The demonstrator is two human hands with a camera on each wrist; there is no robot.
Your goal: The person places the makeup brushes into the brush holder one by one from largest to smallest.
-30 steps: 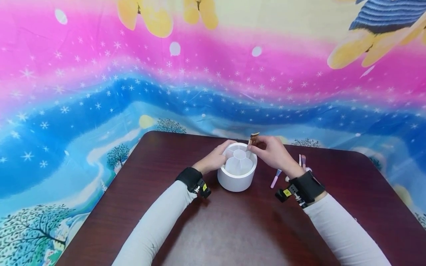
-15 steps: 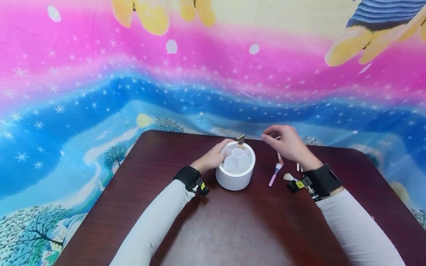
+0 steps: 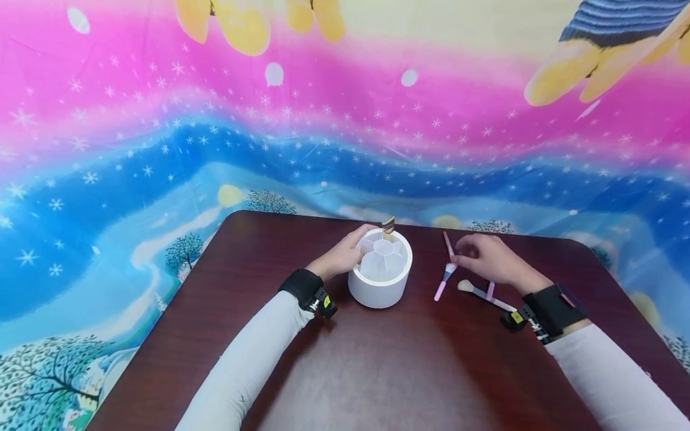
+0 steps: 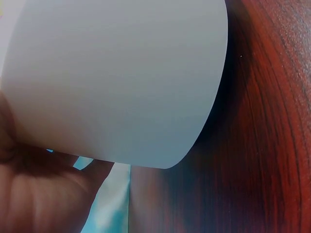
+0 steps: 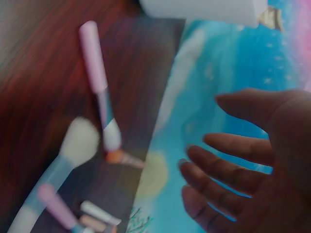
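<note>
A white round organizer with several compartments stands on the dark wood table. My left hand grips its left side at the rim; the left wrist view shows thumb and fingers around the white wall. From the back compartment a small gold-and-dark striped piece sticks up. My right hand hovers over the makeup brushes, its fingers loosely bent and holding nothing, spread apart in the right wrist view. Nearest it are a pink-handled brush, a slim brush and a fluffy white brush.
Another pink handle lies across the fluffy brush, partly below my right hand. Two short light sticks lie beside it in the right wrist view. A patterned cloth hangs behind the table's far edge.
My right hand has let go of the striped piece, left it standing in the organizer, and moved right and down to the brushes. The left hand keeps its grip.
</note>
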